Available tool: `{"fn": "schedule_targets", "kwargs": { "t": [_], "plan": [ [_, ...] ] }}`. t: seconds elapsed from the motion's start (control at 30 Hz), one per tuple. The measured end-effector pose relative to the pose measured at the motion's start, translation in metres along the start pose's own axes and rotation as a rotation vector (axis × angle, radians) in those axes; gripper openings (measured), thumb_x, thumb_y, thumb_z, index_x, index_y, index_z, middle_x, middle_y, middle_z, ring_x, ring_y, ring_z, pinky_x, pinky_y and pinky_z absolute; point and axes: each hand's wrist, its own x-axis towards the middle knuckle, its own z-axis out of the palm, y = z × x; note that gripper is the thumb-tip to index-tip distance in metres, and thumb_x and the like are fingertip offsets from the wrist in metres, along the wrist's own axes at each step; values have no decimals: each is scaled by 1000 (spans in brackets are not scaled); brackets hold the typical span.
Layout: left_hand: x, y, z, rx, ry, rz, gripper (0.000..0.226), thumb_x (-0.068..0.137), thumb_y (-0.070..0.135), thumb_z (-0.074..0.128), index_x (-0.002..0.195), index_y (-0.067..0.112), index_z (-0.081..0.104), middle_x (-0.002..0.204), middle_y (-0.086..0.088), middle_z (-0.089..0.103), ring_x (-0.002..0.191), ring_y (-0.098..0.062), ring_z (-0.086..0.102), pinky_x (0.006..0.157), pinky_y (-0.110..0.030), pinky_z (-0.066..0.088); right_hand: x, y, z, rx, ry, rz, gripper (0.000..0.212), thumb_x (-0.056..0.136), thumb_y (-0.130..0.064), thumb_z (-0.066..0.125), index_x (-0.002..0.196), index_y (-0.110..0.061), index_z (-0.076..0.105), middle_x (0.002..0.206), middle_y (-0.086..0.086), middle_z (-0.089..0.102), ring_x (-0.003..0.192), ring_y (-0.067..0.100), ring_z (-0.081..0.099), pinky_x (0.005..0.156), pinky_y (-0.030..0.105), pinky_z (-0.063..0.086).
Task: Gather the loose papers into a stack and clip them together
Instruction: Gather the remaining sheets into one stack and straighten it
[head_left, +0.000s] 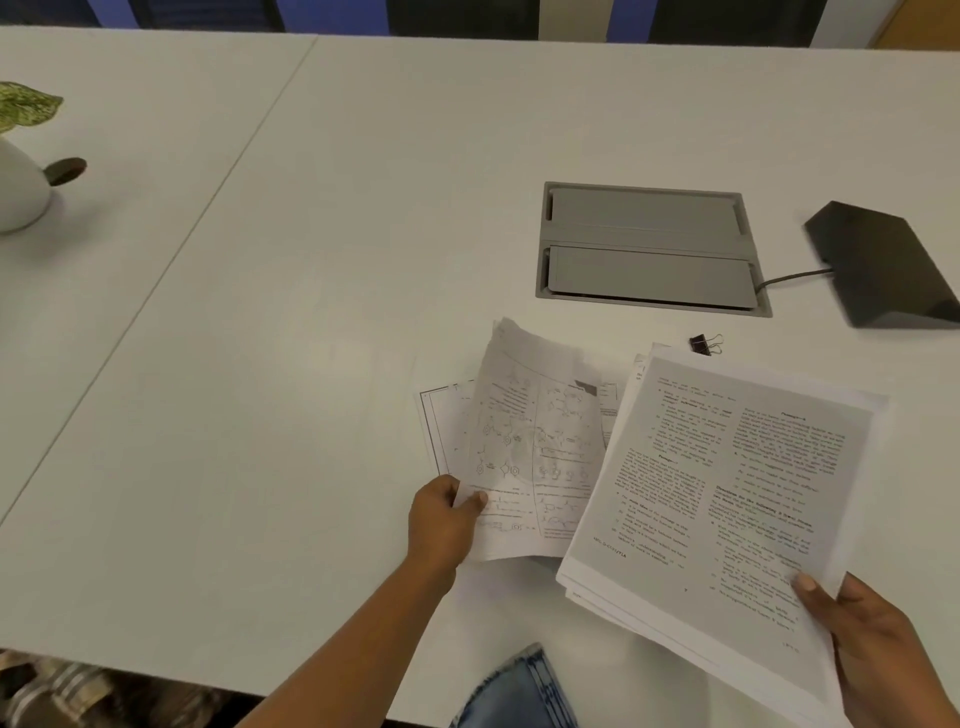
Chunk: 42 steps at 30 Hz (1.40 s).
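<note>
Head view, left to right: our left hand (441, 525) fingers pinch a limp diagram sheet (535, 452) at its near corner; right hand (883, 639) fingers clamp the stack (727, 493) over the desk (260, 364). Binder clip (705, 344) lies behind. Thin and floppy, we'd grip edges.

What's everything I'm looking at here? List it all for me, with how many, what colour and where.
Table: one, white, fills the view.
Binder clip: one, black with silver handles, on the table just beyond the papers.
Stack of papers: one, white with printed text, held at right.
Diagram sheet: one, white and creased, lifted at centre.
Sheet beneath it: at least one, white, flat on the table.
Cable hatch: one, grey, set into the table, right of centre.
Wedge-shaped device: one, black, far right, with a cable.
Potted plant: one, white pot, green leaf, far left.
Left hand: pinching the diagram sheet.
Right hand: gripping the stack.
</note>
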Motion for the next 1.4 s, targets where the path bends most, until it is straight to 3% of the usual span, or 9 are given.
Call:
{"fn": "schedule_targets", "kwargs": {
  "t": [0.13,0.3,0.5,0.77,0.93,1.07,1.13,1.23,1.4],
  "plan": [
    [-2,1,-3,-53,-29,-10,9,89,13,69,94,13,61,94,2,69,81,-15,67,58,-20,52,-1,-1,0,4,1,4,19,94,-2,51,102,-10,66,81,-6,77,66,14,74,53,22,57],
    [-1,-2,-3,-112,-70,-81,22,87,8,71,104,17,61,101,-2,70,89,-22,69,74,-33,58,-3,-3,4,8,-11,-13,15,89,-8,55,98,-13,66,78,-5,78,64,13,74,50,21,56],
    [-1,-7,-3,-63,-120,-162,30,88,4,68,116,9,59,108,-8,67,91,-26,66,73,-33,57,-1,-1,2,-5,-37,-4,20,95,-3,50,100,-12,67,82,-3,78,68,16,75,54,24,59],
    [-6,-6,-16,-45,-136,-90,34,88,1,67,119,13,58,105,-2,67,84,-14,66,60,-21,55,2,0,-4,-6,-19,-6,19,95,-3,51,105,-10,65,78,-3,78,66,15,74,53,24,58],
    [-10,8,-40,-98,-48,-54,32,91,11,65,123,14,61,112,-7,70,90,-23,68,75,-34,56,0,-4,-9,-17,-8,-3,18,94,-2,51,100,-11,65,77,-4,78,63,14,73,49,21,56],
    [-19,21,-65,-162,-38,-19,26,95,13,60,121,15,63,107,-4,74,90,-20,71,73,-31,55,2,-5,-14,-22,7,6,17,94,-2,53,103,-9,65,73,-4,78,65,21,73,49,21,56],
    [-26,30,-75,-191,-55,18,22,97,14,57,116,18,66,104,0,77,91,-19,73,74,-30,55,3,-6,-13,-31,23,0,16,87,-7,62,101,-10,68,82,0,78,72,26,73,51,23,57],
    [-43,47,-82,-198,-138,73,22,100,14,51,114,20,66,103,1,78,93,-21,74,77,-32,56,3,-7,-8,-94,43,15,46,58,-32,75,99,-13,70,89,4,78,72,20,75,56,24,59],
    [-72,70,-71,-258,-318,108,26,99,11,46,115,17,66,107,-4,77,97,-25,74,80,-36,58,5,-6,15,-183,-29,-21,21,90,-14,60,107,-7,70,99,12,77,88,32,73,76,39,57]
  ]
}}
